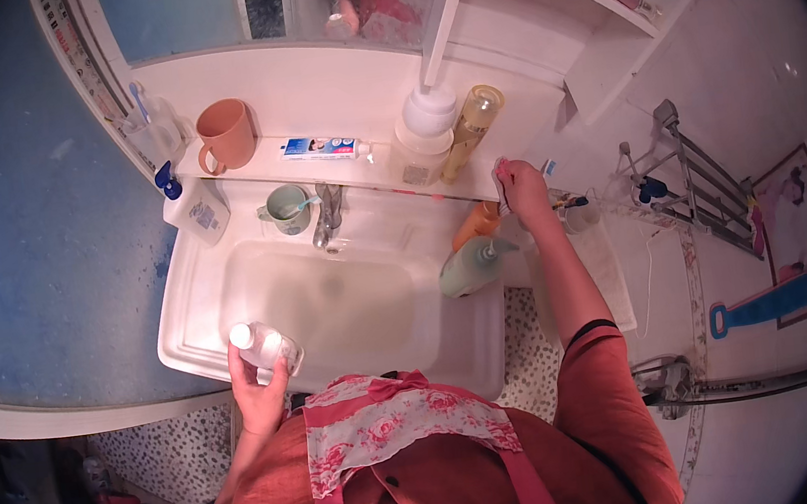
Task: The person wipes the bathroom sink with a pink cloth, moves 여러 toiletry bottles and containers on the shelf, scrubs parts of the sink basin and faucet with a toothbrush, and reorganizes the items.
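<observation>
My left hand (259,406) is closed around a small clear bottle with a white cap (264,346), over the front left rim of the white washbasin (176,336). The bottle leans with its cap to the upper left. My right hand (529,195) reaches to the far right, by the end of the ledge, and pinches a pink and pale cloth (499,178). Just left of it, on the basin's right side, are an orange bottle (476,224) and a green pump bottle (468,270). Water seems to stand in the bowl.
On the ledge stand an orange mug (226,132), a toothpaste tube (319,148), a white-capped container (424,143) and a yellow bottle (473,126). A green cup (289,211) sits beside the metal tap (328,216). A white pump bottle (196,213) is at the left corner; a folding rack (706,192) hangs right.
</observation>
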A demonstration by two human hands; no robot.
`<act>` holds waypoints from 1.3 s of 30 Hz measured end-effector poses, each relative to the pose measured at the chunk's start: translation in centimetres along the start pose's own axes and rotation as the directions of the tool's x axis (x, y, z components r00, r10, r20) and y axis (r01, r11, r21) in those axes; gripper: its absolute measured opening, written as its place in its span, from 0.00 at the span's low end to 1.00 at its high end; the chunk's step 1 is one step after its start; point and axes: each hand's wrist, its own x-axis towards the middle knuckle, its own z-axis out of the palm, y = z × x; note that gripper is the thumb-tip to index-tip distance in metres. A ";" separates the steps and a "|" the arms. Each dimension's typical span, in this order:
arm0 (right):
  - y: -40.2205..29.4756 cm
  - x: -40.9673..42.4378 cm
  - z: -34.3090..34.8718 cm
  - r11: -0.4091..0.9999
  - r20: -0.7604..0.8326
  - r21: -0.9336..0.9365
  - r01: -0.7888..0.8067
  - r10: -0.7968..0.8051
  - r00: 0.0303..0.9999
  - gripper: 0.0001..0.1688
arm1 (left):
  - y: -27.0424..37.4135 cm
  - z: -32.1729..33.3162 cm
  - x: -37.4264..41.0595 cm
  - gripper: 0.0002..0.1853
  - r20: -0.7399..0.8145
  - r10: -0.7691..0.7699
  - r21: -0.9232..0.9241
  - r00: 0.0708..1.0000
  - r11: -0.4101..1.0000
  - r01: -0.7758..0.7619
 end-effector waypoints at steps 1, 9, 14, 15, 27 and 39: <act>-0.2 -0.1 0.3 0.992 0.005 0.027 0.120 -0.120 0.993 0.11 | -0.1 0.0 0.1 0.41 0.006 0.016 0.002 1.000 1.000 -0.016; 0.7 -0.3 2.3 0.986 -0.158 -0.001 0.164 -0.162 0.974 0.11 | 0.4 0.4 0.3 0.40 0.004 0.011 -0.012 1.000 1.000 -0.011; 1.3 -0.4 2.6 0.992 -0.259 0.040 0.120 -0.105 0.960 0.12 | 0.2 0.6 0.4 0.42 0.064 0.030 0.026 0.997 0.999 -0.032; 1.5 -0.2 2.6 0.996 -0.246 0.068 0.054 -0.036 0.968 0.12 | 0.3 0.9 0.6 0.42 0.084 0.045 0.029 0.995 0.998 -0.048; 1.3 -3.1 -1.1 0.977 -0.086 -0.199 -0.081 0.065 0.994 0.08 | 7.7 9.9 5.3 0.42 0.372 0.199 -0.087 0.906 0.980 -0.180; 4.3 -15.9 -2.8 0.926 -0.140 0.369 -0.082 0.143 0.980 0.06 | 14.1 34.6 13.3 0.41 0.578 0.458 -0.109 0.675 0.863 -0.493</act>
